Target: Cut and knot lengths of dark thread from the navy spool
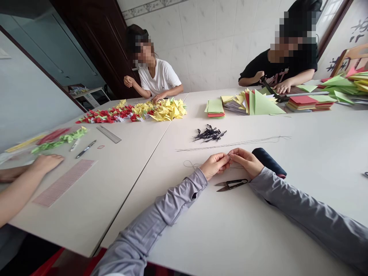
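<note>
My left hand [216,165] and my right hand [246,161] meet above the table, fingertips pinched together. Dark thread [189,164] trails out beside my left hand and seems to run into both pinches; its exact hold is hidden by the fingers. Just below my hands lie black thread snips [231,185], with the blades pointing left. A spool of dark thread [268,162] rests on its side by my right wrist. Beyond my hands are long cut threads [234,143] and a small heap of knotted black thread loops [209,133].
Across the table, one person works by a pile of folded paper pieces [169,109]; another handles a black cutter [270,90] near stacked coloured paper [310,102]. At left are a person's arm [25,184], a ruler [109,134], a pen [86,149] and a pinkish grid strip [66,182].
</note>
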`<act>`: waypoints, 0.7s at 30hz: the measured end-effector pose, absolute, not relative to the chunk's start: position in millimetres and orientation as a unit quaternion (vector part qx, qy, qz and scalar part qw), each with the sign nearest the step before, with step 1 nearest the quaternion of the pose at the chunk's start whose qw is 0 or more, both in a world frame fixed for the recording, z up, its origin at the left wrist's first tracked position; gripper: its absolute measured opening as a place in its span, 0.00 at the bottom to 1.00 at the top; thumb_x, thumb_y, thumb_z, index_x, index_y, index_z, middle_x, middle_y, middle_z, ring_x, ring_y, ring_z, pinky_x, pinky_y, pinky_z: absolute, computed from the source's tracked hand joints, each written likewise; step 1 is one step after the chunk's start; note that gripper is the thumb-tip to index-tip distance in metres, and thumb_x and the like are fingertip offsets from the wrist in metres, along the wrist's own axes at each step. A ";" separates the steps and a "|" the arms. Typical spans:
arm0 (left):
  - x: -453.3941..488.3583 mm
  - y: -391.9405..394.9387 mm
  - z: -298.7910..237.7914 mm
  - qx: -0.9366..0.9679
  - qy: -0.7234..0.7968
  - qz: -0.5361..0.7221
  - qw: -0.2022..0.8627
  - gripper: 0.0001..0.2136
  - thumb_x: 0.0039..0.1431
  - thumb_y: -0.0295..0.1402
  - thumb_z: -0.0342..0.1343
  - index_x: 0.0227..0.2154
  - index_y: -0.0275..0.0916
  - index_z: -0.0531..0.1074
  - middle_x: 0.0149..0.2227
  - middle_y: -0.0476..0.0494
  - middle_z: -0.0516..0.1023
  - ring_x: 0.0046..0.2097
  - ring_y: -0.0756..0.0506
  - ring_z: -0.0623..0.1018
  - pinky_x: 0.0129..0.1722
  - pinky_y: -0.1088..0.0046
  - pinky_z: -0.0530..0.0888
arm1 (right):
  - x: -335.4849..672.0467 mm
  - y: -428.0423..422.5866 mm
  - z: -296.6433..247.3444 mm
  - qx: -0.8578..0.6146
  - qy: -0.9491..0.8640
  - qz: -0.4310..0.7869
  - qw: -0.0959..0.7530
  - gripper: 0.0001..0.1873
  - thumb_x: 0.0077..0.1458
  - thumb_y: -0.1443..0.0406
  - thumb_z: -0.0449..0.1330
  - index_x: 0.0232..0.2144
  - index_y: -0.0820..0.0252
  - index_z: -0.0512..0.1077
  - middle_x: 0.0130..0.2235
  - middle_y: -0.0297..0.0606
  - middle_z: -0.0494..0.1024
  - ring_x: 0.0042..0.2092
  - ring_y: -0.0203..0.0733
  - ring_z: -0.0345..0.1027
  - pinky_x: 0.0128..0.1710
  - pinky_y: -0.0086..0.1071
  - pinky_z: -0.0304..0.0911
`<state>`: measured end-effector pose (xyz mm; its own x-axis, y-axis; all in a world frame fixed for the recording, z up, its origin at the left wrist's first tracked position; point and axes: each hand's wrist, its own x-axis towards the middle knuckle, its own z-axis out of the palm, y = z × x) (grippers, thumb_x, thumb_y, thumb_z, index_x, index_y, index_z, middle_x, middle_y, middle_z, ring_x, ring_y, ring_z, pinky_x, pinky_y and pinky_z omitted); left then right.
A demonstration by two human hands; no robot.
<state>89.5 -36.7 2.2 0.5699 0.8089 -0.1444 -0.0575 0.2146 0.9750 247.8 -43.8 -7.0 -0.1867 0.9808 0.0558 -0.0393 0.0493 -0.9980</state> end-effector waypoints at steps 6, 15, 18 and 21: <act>89.3 -35.3 0.9 0.547 0.346 0.304 0.699 0.19 0.48 0.47 0.57 0.27 0.34 0.66 0.23 0.53 0.63 0.19 0.59 0.54 0.17 0.81 0.47 | 246.0 -45.6 -5.0 -0.419 -0.551 0.548 0.470 0.20 0.43 0.50 0.63 0.27 0.59 0.66 0.25 0.32 0.72 0.30 0.36 0.68 0.37 0.35 0.63; 90.0 -35.0 0.5 0.551 0.355 0.296 0.694 0.19 0.48 0.48 0.57 0.27 0.34 0.66 0.23 0.53 0.63 0.19 0.59 0.55 0.17 0.81 0.49 | 247.2 -44.5 -6.4 -0.430 -0.559 0.543 0.455 0.21 0.44 0.48 0.62 0.26 0.59 0.66 0.25 0.33 0.72 0.30 0.37 0.67 0.37 0.34 0.63; 90.0 -34.7 -0.6 0.553 0.350 0.300 0.694 0.19 0.48 0.48 0.57 0.27 0.34 0.66 0.23 0.53 0.63 0.19 0.59 0.55 0.17 0.81 0.49 | 247.9 -44.4 -8.7 -0.432 -0.559 0.542 0.455 0.20 0.45 0.48 0.61 0.27 0.59 0.66 0.25 0.33 0.72 0.31 0.37 0.67 0.38 0.34 0.62; 89.8 -34.7 -0.8 0.558 0.345 0.300 0.693 0.19 0.48 0.48 0.56 0.27 0.34 0.66 0.23 0.53 0.63 0.19 0.59 0.55 0.17 0.81 0.49 | 248.8 -43.3 -11.7 -0.434 -0.554 0.541 0.460 0.20 0.46 0.49 0.61 0.28 0.59 0.66 0.25 0.33 0.72 0.31 0.36 0.66 0.37 0.33 0.62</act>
